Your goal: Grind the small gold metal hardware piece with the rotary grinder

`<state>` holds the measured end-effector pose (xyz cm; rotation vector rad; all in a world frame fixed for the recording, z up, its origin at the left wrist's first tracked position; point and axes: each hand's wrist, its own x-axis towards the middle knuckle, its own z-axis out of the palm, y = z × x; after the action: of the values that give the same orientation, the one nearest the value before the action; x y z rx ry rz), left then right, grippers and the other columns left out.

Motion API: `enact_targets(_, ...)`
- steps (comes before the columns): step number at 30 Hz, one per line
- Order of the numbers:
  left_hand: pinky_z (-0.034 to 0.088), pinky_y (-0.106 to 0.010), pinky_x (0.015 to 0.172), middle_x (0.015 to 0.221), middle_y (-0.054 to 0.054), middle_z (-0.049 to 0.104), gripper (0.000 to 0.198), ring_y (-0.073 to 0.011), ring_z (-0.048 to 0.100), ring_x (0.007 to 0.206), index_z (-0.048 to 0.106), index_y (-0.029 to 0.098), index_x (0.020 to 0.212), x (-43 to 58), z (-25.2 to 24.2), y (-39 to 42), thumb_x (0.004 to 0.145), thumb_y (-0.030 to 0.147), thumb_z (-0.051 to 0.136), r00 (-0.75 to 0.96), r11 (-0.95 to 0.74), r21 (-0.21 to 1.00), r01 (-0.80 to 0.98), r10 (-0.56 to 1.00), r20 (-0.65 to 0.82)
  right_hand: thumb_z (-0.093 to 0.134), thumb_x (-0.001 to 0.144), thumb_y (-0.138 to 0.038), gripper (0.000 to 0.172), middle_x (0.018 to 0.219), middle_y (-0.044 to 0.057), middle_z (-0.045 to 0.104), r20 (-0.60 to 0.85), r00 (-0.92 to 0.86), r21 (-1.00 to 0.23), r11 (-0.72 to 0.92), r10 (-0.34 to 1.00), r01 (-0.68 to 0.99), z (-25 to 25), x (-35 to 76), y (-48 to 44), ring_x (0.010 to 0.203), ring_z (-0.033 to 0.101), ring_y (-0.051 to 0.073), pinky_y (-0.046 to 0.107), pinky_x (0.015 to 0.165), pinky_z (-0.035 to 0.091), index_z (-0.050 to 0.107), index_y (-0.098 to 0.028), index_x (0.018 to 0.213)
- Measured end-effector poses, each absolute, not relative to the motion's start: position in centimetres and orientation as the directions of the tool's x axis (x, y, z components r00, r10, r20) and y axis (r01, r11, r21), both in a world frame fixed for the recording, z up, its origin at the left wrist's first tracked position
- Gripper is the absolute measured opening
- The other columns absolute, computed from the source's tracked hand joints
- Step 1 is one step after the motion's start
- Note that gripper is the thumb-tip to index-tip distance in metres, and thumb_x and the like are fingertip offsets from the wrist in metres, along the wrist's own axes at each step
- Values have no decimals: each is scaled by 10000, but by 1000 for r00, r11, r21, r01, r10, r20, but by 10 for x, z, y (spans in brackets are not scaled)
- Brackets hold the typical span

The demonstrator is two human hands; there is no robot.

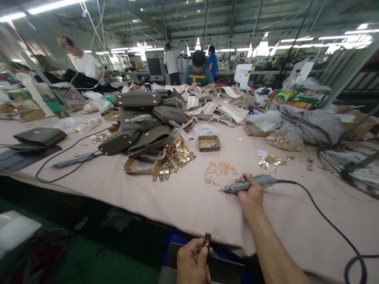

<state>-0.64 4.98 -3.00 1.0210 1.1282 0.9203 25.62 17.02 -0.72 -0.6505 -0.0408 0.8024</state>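
Note:
My right hand (252, 194) is wrapped round a grey corded electric screwdriver (254, 183), its tip pointing left just above the table by a few small dark screws. Past the tip lies a scatter of tiny gold screws or fittings (221, 169). Low in front of me, my left hand (193, 266) pinches a small gold metal plate (208, 240) with a slot in it, between thumb and fingers. Under that hand is an olive-grey bag piece (167, 282), apparently on my lap and partly hidden.
Olive-grey handbags (143, 123) are piled mid-table beside a heap of gold plates (174, 160). A small cardboard box (209, 144) stands behind the scatter. Another screwdriver (73, 160) lies left. A power cord (325, 215) loops right. A co-worker (198, 73) sits opposite.

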Motion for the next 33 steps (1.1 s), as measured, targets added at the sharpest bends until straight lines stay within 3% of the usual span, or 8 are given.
enact_targets(19,292,-145,309,814,-112,744,340,-50,489,302,730,114,932,-10,-31,47,844,441,692,207,256,964,-71,949,-237,810,685,-112,327,836,-30,591,-199,718,-544,534,667,-647,-7,254,167,625,534,84,244,618,554,561,-179,887)
enact_targets(24,283,-144,310,657,-58,695,338,-60,476,297,731,116,932,-10,-34,48,866,441,670,228,250,967,-45,945,-234,807,696,-123,309,831,-29,591,-210,720,-550,530,661,-646,-7,253,167,623,534,81,232,608,552,561,-179,875)
enact_targets(29,296,-150,312,826,-112,750,348,-54,497,308,726,118,939,-12,-34,48,858,453,681,240,258,965,-37,940,-243,816,693,-132,324,824,-31,586,-205,721,-554,529,662,-643,-6,253,167,624,533,84,234,608,552,552,-184,874)
enact_targets(33,281,-152,314,803,-107,745,354,-55,491,306,734,112,947,-12,-33,47,867,450,670,220,233,971,-41,951,-219,801,707,-130,313,826,-30,581,-194,722,-554,534,664,-639,-5,252,167,622,526,85,239,610,551,544,-186,875)
